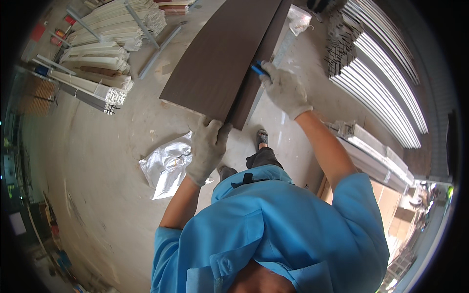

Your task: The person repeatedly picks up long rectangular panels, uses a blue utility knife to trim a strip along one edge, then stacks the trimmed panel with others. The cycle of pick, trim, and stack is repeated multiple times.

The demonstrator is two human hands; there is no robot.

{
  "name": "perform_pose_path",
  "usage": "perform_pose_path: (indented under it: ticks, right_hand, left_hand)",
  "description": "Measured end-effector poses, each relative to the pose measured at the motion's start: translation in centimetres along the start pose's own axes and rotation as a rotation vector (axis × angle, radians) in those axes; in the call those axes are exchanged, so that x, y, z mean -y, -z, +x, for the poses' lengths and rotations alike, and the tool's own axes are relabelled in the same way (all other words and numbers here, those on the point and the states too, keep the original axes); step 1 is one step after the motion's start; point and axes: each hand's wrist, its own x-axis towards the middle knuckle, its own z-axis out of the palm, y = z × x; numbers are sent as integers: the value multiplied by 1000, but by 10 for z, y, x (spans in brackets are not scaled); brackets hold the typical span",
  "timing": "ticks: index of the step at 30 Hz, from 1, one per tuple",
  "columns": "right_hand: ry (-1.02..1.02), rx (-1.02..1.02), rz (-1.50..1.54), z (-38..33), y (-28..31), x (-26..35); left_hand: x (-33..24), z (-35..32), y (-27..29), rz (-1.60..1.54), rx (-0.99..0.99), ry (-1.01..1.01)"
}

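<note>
Near the middle of the floor, a long dark brown board (220,58) lies stretching away to the far side. At its near end, the left hand (207,149), in a grey glove, is closed around the corner of the board, with the fingers curled over the edge. Farther along on the right edge, the right hand (286,90), also in a grey glove, is closed tight around a small blue tool (259,70) that touches the side of the board. On the near left lies a crumpled silver plastic bag (166,166) on the grey floor (97,161). Far left are stacks of white strips (107,53). On the right lie long white bars (386,93) side by side.
</note>
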Motion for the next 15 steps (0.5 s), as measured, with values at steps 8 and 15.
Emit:
perform_pose_path:
  ticks: [8, 15]
  right_hand:
    - [38, 58, 71, -107, -7, 65]
    - [-84, 39, 191, -76, 2, 34]
  left_hand:
    - [9, 2, 3, -14, 47, -69]
    - [6, -10, 13, -84, 81, 164]
